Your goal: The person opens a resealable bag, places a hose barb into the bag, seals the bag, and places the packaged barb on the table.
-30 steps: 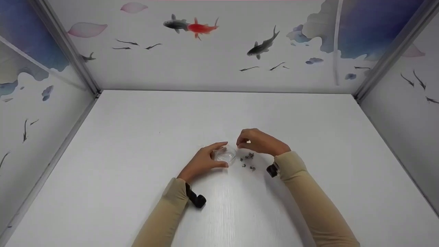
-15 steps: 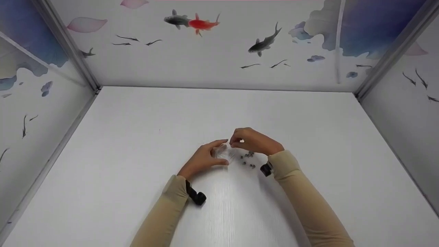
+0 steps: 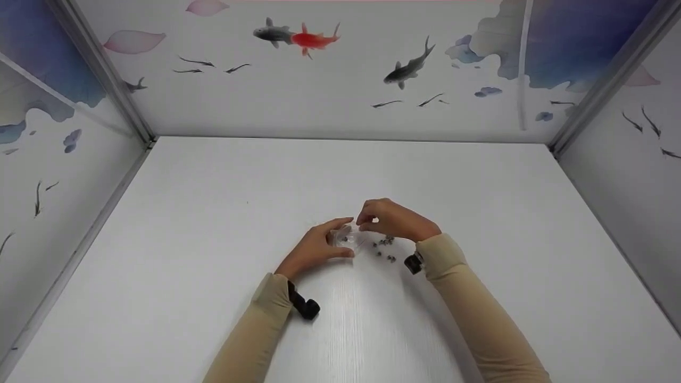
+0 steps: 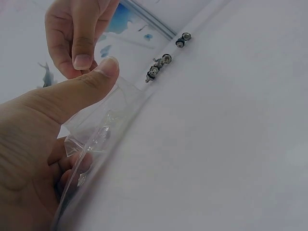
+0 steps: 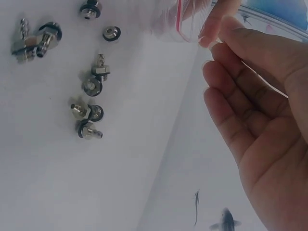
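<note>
A clear zip bag (image 4: 108, 108) with a red line at its mouth (image 5: 179, 17) stands held open by my left hand (image 3: 314, 249), thumb on one side and fingers on the other. Inside it, a small dark fitting (image 3: 345, 239) shows in the head view. My right hand (image 3: 398, 219) is at the bag's mouth, fingers lightly bent and thumb near the forefinger; nothing shows between the fingertips. Just right of the bag, several small metal barbed fittings (image 5: 89, 129) with black rings lie on the table, below my right hand.
The white table (image 3: 213, 181) is bounded by a printed back wall (image 3: 340, 111) and side walls with fish and petals. Black wrist cameras (image 3: 308, 308) sit at both cuffs.
My right hand has moved left from above the loose fittings to the bag's mouth. A dark fitting now shows inside the bag. My left hand has stayed in place round the bag.
</note>
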A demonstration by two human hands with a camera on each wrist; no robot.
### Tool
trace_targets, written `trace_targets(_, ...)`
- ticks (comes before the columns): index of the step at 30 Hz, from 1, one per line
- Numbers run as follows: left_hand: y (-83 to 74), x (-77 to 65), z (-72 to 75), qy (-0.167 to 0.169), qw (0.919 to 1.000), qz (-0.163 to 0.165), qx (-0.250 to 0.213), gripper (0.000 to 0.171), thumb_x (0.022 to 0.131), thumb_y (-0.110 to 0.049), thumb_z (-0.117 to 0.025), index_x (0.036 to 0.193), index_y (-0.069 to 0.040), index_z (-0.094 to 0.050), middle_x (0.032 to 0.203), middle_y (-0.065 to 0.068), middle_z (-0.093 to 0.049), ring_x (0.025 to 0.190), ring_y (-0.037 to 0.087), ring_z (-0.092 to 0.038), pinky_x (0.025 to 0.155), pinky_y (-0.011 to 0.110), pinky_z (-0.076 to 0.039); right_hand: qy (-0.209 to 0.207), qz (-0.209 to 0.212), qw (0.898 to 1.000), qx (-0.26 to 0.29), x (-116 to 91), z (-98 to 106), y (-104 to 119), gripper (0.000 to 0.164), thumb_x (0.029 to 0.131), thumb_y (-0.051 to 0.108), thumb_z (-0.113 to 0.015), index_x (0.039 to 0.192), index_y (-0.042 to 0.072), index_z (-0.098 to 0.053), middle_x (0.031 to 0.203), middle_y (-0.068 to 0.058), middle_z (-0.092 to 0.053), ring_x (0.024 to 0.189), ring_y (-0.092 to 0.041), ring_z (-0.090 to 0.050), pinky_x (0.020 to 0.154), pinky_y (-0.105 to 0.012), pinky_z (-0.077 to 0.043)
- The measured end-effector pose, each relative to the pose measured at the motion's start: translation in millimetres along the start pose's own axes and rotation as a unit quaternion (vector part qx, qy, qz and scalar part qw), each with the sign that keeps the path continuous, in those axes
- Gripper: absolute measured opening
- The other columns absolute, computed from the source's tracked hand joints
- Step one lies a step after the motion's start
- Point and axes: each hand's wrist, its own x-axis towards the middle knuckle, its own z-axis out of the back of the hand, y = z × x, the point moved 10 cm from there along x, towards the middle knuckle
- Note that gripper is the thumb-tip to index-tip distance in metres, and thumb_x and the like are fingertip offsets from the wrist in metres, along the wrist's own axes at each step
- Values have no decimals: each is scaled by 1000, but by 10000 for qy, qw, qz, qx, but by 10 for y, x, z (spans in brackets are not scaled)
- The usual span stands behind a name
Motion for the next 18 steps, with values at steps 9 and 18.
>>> trace_targets(9, 1, 15, 4, -29, 10000, -4, 11, 76, 76, -40, -81, 143, -25, -48, 140, -2, -53, 100, 15, -49, 90, 35, -40, 131, -259, 9996, 54, -80, 27, -98, 20, 89, 12, -68, 106, 1, -72, 101, -8, -68, 94, -19, -64, 84, -33, -53)
trace_targets(18, 12, -7, 3, 10, 10000, 34, -53, 77, 74, -42, -81, 142, -26, -48, 130, -2, -58, 83, 13, -44, 78, 30, -37, 296, -659, 9973, 115, -189, 3, -301, 20, 88, 11, -69, 106, 2, -72, 102, -7, -68, 98, -21, -64, 86, -36, -52)
